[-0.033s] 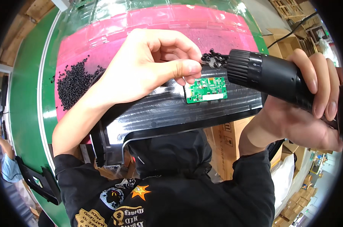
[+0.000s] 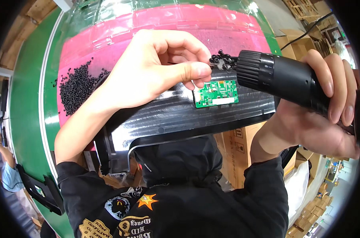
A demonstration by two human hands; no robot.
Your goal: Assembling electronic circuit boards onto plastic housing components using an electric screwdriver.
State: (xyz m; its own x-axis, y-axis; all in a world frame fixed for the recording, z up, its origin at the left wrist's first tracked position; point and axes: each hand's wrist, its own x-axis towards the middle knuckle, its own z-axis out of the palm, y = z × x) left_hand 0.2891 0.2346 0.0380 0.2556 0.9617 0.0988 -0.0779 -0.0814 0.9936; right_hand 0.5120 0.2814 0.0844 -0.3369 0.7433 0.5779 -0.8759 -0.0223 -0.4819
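Observation:
My right hand is wrapped round a black electric screwdriver with a ribbed collar, tip toward the left. Around its tip hangs a clump of small black screws. My left hand is at this clump, thumb and fingers pinched together; what lies between them is too small to make out. Below the fingertips a green circuit board rests on a glossy black plastic housing. Left of my left forearm lies a heap of small black screws.
A pink mat covers part of the green table, with clear plastic sheeting across its far side. A cardboard box stands below the housing. Another black housing with a board is at lower left, near another person's arm.
The screwdriver and the screws at its tip have shifted very slightly left. My left hand has barely moved.

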